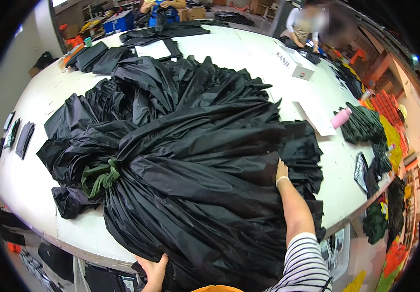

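Observation:
A large heap of shiny black fabric (210, 170) spreads over the white table. Its gathers meet at a dark green knotted cloth tie (100, 179) on the left. At the near edge, my left hand (152, 270) grips the fabric, thumb on top and fingers partly hidden by the folds. My right hand (282, 172), with a bracelet on its wrist, reaches out to the heap's right side. Its fingers are closed on a fold of the same fabric there.
A white box (300, 68), a white sheet (314, 118) and a pink bottle (341, 118) lie to the right. Folded black cloths (93, 57) are stacked at the far left. Two people stand at the far edge, handling dark cloth. The table's edge (93, 255) runs close by me.

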Motion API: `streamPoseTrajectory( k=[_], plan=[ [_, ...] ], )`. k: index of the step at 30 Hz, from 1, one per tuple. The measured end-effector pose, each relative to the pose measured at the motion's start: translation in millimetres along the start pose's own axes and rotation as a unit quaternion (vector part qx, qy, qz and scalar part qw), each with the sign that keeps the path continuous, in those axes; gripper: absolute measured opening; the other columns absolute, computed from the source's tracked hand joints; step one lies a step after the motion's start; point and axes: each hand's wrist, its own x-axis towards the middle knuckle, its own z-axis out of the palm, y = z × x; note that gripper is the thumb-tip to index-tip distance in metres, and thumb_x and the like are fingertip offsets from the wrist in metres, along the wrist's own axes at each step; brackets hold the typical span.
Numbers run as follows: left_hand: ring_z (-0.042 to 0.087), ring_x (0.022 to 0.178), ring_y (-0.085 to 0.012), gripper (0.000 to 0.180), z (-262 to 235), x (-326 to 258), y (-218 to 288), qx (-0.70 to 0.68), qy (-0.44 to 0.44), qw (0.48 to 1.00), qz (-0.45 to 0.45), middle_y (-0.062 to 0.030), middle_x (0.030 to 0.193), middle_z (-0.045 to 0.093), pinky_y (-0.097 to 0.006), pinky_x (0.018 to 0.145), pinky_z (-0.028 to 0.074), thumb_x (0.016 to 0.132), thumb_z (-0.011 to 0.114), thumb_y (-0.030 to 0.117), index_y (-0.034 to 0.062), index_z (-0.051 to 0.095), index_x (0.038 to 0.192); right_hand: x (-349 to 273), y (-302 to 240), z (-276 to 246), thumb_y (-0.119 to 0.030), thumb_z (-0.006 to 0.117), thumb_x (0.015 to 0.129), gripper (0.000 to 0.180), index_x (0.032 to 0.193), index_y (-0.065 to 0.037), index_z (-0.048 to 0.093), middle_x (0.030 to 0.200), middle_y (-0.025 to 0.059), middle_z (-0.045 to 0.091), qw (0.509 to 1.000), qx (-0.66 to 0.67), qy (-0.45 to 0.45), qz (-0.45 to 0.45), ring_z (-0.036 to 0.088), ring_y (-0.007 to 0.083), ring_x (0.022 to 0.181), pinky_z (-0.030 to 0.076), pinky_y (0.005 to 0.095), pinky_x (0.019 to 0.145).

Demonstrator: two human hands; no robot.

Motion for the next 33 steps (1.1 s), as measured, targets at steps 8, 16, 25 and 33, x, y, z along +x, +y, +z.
streamPoseTrajectory(
  k=[8,16,25,33],
  plan=[
    [0.025,0.133,-0.0415,0.093,19.4,26.1,-41.0,0.154,0.127,0.980,0.026,-0.0283,0.144,0.025,-0.044,0.109,0.022,0.073,0.070,0.033,-0.0028,0.018,0.142,-106.9,-30.6,-23.1,-0.036,0.055,0.084,0.040,0.100,0.000,0.063,0.103,0.0225,0.064,0.998,0.036,-0.039,-0.040,0.059,0.0405,0.099,0.048,0.0438,0.082],
    [0.022,0.133,-0.0447,0.092,-41.1,105.1,-79.6,0.070,0.041,0.996,0.027,-0.0299,0.144,0.021,-0.046,0.109,0.021,0.074,0.067,0.029,-0.0040,0.015,0.142,-263.5,20.6,58.9,-0.035,0.055,0.084,0.053,0.123,0.000,0.051,0.118,0.0231,0.057,0.986,0.143,-0.082,-0.030,0.053,0.0376,0.113,0.042,0.0410,0.094],
    [0.036,0.127,-0.0410,0.071,-80.3,208.9,-162.6,0.167,0.003,0.981,0.097,-0.0245,0.141,0.034,-0.044,0.106,0.030,0.090,0.044,0.045,0.0035,0.023,0.144,-452.5,-42.7,150.7,-0.012,0.053,0.086,0.035,0.117,0.005,0.054,0.119,0.0260,0.055,0.960,0.279,-0.006,-0.008,0.048,0.0389,0.114,0.034,0.0389,0.102],
    [0.056,0.104,-0.0400,0.045,-120.1,337.6,-252.0,0.269,0.041,0.938,0.214,-0.0259,0.113,0.057,-0.048,0.087,0.045,0.092,0.038,0.038,0.0023,0.051,0.115,-576.2,-177.3,163.0,-0.022,0.055,0.088,0.025,0.102,-0.002,0.059,0.098,0.0159,0.064,0.971,0.200,-0.095,-0.088,0.062,0.0271,0.089,0.048,0.0347,0.079]
  ],
)
